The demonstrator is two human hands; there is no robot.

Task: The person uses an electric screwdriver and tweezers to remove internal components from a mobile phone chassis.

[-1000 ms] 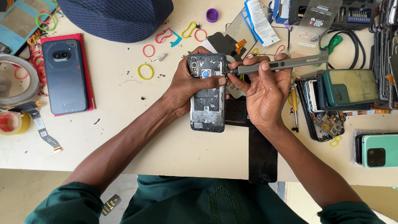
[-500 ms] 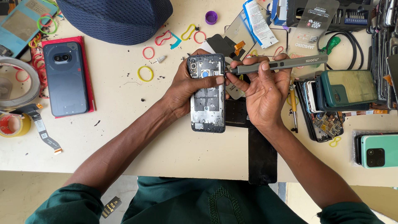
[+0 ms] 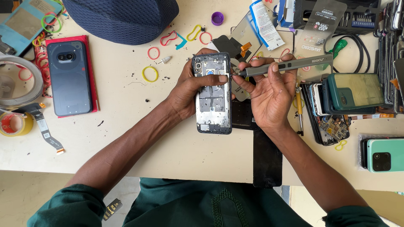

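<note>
My left hand (image 3: 187, 89) grips an opened phone (image 3: 213, 101) with its back cover off, bare metal frame and inner parts facing up, held above the table. My thumb lies across its upper part. My right hand (image 3: 269, 94) holds a grey pen-shaped electric screwdriver (image 3: 290, 65) level, its tip touching the phone's upper right edge. A black flat panel (image 3: 266, 155) lies on the table under my right wrist.
A dark phone on a red case (image 3: 69, 77) lies at the left, beside tape rolls (image 3: 17, 84). A dark blue cap (image 3: 122, 19) sits at the top. Coloured rubber bands (image 3: 150, 74) are scattered about. Stacked phones (image 3: 353, 94), circuit boards and a green phone (image 3: 385, 154) crowd the right.
Both hands shifted slightly up and left with the phone and screwdriver; the screwdriver tip stays at the phone's upper right edge.
</note>
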